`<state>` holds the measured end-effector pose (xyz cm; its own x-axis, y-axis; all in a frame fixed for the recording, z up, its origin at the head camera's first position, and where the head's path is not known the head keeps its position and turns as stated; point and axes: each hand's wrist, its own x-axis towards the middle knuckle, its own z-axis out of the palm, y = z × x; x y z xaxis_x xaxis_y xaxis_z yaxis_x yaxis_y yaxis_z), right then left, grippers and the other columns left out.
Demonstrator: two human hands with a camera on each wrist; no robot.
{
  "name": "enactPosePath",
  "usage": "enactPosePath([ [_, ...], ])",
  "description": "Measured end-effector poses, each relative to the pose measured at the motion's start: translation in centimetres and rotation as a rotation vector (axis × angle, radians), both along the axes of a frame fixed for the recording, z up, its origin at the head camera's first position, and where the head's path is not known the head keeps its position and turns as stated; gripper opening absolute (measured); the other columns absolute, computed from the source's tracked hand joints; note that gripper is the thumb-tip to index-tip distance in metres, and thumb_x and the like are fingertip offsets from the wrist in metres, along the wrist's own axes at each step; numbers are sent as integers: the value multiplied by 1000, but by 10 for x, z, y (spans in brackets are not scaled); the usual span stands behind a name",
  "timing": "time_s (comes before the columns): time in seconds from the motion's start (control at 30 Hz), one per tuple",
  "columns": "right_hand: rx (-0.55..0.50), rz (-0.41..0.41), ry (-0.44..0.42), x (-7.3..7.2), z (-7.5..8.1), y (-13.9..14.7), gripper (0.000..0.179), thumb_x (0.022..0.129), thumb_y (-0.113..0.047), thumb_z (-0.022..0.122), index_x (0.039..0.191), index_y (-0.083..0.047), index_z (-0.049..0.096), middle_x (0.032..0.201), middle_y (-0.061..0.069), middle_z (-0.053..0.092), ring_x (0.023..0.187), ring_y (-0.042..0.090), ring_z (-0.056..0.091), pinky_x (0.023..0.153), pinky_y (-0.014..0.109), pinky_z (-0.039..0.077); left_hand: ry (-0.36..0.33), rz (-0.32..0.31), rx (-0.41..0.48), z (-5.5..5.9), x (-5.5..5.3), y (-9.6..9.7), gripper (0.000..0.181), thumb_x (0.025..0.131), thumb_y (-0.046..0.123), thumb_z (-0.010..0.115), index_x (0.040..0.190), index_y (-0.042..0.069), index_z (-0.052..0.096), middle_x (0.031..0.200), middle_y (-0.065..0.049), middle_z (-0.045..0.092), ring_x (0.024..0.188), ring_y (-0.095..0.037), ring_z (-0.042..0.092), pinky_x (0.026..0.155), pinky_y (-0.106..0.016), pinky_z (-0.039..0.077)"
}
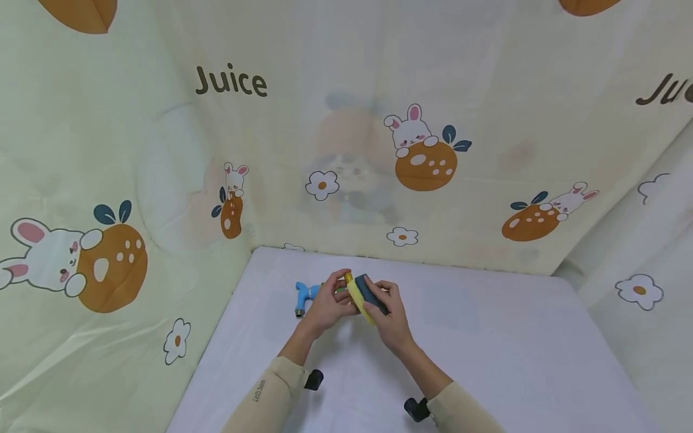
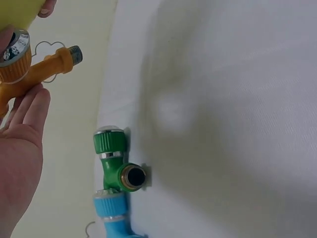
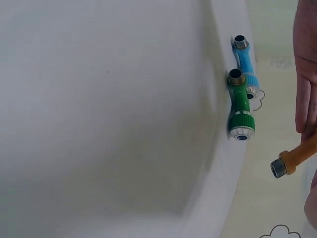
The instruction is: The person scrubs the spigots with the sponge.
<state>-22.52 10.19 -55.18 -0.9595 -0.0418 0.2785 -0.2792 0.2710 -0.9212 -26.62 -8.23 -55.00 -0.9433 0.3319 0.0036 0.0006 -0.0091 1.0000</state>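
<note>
An orange angle valve (image 2: pixel 37 74) with a ribbed knob and a threaded metal end is held by my left hand (image 1: pixel 330 304), its fingers under the body and a thumb up by the knob. My right hand (image 1: pixel 392 316) grips a scouring sponge (image 1: pixel 357 299), yellow on one face and dark blue-green on the other. The yellow face is turned toward the valve and overlaps its knob end in the left wrist view. Below the hands, a green angle valve (image 2: pixel 114 166) and a light blue one (image 1: pixel 307 292) lie close together on the table.
A white cloth covers the table (image 1: pixel 487 337). Behind it and along the sides hang cream curtains (image 1: pixel 303 150) printed with rabbits and oranges. The green and blue valves lie toward the table's far left part. A black wrist camera (image 1: pixel 417 410) sits at each sleeve.
</note>
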Motion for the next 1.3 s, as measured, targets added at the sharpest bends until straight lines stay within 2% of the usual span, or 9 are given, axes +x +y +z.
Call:
enactPosePath([
  [0.03,11,11,0,4,5,-1,53,100,-20,67,151,-21,56,139,12,42,116,24,45,93,32,42,4,-4,-1,0,1,1,92,82,-3,85,157,22,37,147,-16,51,135,-30,61,102,-36,57],
  [0.1,31,18,1,5,4,-4,53,100,-21,67,152,-18,54,141,15,40,113,24,43,90,31,42,8,-4,0,1,3,2,91,81,-6,84,155,21,39,149,-16,51,134,-30,62,101,-35,57],
  [0.23,60,-1,-26,4,3,-6,54,103,-25,65,154,-20,51,143,17,37,110,23,37,86,30,39,29,5,-29,2,5,3,93,81,-3,86,157,19,38,150,-16,53,135,-30,61,103,-35,56],
  [0.3,64,-18,-31,-1,-3,-5,53,104,-30,63,155,-24,50,142,14,38,110,23,38,85,30,41,57,4,-68,2,5,5,94,81,2,87,158,16,37,149,-15,55,135,-30,61,105,-36,55],
  [0.53,131,-104,-47,-6,-2,-7,56,101,-30,66,154,-21,52,137,20,44,116,31,35,84,36,33,217,-32,-251,8,9,10,94,80,4,88,158,9,36,143,-15,60,134,-29,62,112,-37,50],
  [0.7,175,-162,-69,-6,2,-10,56,101,-30,66,154,-23,52,138,21,46,116,33,37,83,37,32,295,-24,-312,14,12,15,90,80,2,88,155,10,40,139,-14,62,134,-27,61,113,-36,49],
  [0.83,167,-190,-131,-8,5,-11,55,102,-35,63,155,-27,50,138,19,46,117,33,38,83,38,33,309,-1,-352,18,13,17,88,79,2,87,154,12,41,140,-12,62,134,-25,60,115,-36,47],
  [1.07,108,-205,-251,-10,9,-8,55,105,-42,58,157,-29,46,142,19,46,125,35,39,90,42,37,364,17,-367,23,11,19,89,78,-2,88,153,10,41,146,-12,60,137,-27,59,116,-38,45],
  [1.3,134,-209,-296,-14,-1,1,55,107,-48,51,158,-29,45,141,21,47,126,37,41,91,47,40,324,4,-364,26,14,19,92,78,3,90,155,11,41,141,-12,60,136,-27,60,111,-34,50],
])
